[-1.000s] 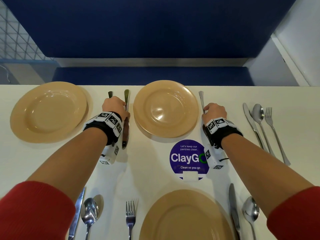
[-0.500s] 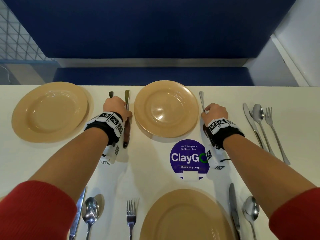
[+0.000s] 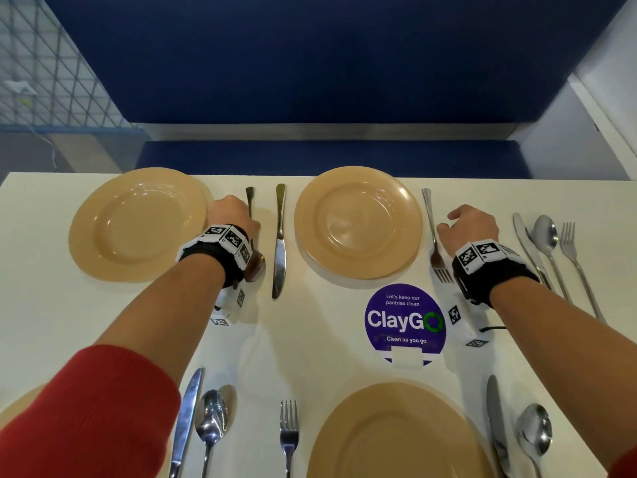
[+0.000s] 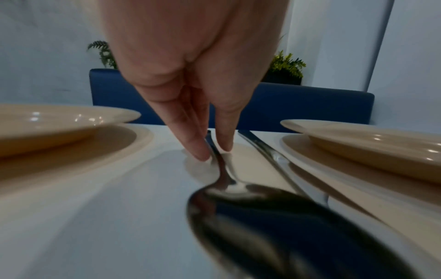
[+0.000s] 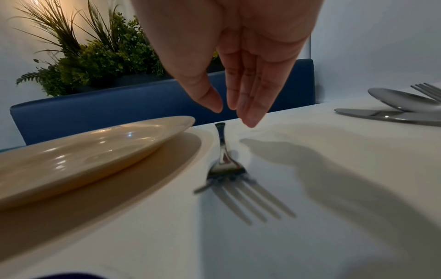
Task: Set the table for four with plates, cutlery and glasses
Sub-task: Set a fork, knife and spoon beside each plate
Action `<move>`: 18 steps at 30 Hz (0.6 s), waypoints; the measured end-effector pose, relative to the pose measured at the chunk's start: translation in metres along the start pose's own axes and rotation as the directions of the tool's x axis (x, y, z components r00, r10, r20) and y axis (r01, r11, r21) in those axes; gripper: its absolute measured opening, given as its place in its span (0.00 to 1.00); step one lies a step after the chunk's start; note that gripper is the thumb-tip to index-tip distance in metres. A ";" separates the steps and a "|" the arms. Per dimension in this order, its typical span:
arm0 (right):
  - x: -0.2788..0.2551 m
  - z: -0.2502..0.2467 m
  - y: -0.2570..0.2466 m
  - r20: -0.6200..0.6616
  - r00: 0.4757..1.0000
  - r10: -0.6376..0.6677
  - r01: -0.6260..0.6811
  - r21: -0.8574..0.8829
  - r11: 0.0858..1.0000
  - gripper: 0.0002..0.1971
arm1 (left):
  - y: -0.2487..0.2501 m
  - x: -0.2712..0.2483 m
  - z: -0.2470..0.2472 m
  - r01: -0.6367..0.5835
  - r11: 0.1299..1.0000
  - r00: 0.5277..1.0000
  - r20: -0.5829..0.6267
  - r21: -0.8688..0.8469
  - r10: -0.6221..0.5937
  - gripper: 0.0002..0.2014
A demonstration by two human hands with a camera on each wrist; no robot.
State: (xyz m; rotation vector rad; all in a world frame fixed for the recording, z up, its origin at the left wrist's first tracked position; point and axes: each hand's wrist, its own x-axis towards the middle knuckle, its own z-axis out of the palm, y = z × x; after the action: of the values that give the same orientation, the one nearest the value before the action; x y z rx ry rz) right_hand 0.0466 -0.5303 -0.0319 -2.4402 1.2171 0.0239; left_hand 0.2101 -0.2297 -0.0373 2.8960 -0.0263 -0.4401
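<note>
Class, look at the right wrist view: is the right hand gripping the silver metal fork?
No: the right hand hangs open above the silver metal fork, fingertips clear of its handle.

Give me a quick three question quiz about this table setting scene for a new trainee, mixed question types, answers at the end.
1. True or false: the right hand is holding the fork.
2. Which does the left hand pinch? A spoon, B knife, C plate.
3. Fill in: the knife lies between the spoon and the far ____.

Key: 1 false, the fingers hover above the handle. 2 A. 3 plate.
</note>
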 end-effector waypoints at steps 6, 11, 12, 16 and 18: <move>0.001 0.004 0.006 0.011 0.999 0.045 -0.044 -0.023 0.999 0.17 | 0.006 0.008 0.001 -0.021 0.998 1.000 0.011 -0.067 0.022 0.13; 0.003 0.006 0.006 0.014 0.998 0.061 -0.061 -0.027 0.998 0.17 | 0.008 0.014 0.000 -0.020 0.994 1.000 0.014 -0.105 0.022 0.16; 0.003 0.006 0.006 0.015 0.998 0.061 -0.060 -0.027 0.998 0.17 | 0.007 0.014 0.000 -0.020 0.993 1.000 0.015 -0.112 0.022 0.16; 0.002 0.007 0.004 0.013 0.999 0.052 -0.052 -0.033 0.998 0.17 | 0.006 0.013 0.002 -0.026 0.992 1.000 0.004 -0.127 0.027 0.18; 0.002 0.007 0.004 0.012 0.999 0.045 -0.045 -0.034 0.998 0.17 | 0.005 0.012 0.003 -0.023 0.991 1.000 0.003 -0.131 0.024 0.18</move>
State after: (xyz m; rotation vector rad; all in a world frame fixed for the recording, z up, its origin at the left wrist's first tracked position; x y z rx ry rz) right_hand 0.0461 -0.5309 -0.0403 -2.4372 1.2754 0.0737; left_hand 0.2209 -0.2360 -0.0428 2.7630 -0.0313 -0.4281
